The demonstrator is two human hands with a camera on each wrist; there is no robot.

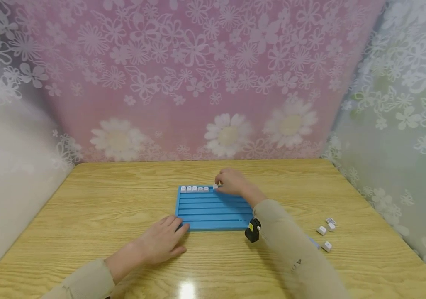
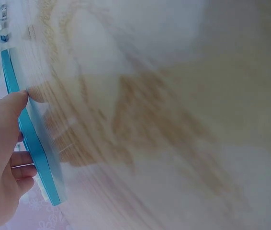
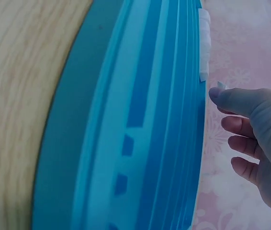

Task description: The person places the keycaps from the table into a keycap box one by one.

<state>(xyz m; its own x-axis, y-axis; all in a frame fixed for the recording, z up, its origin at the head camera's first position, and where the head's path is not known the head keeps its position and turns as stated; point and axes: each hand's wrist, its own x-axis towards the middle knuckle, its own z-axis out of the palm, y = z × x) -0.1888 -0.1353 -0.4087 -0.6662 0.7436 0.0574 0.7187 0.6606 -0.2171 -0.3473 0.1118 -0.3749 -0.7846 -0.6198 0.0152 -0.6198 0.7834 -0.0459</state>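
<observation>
A blue grooved board (image 1: 213, 211) lies flat on the wooden table (image 1: 104, 195). Several small white tiles (image 1: 194, 189) stand in a row along its far groove, from the left end. My right hand (image 1: 220, 182) is at the end of that row and pinches one more white tile (image 1: 215, 186) against the groove. The right wrist view shows the tile (image 3: 220, 85) at my thumb tip, just past the row of tiles (image 3: 204, 45). My left hand (image 1: 177, 227) lies flat on the table, its fingertips touching the board's near left corner; its thumb (image 2: 19, 99) rests on the board's edge (image 2: 30, 139).
Several loose white tiles (image 1: 326, 232) lie on the table to the right of the board. A black wrist camera (image 1: 252, 231) sits on my right forearm over the board's near right corner. Flowered curtains close in the back and both sides.
</observation>
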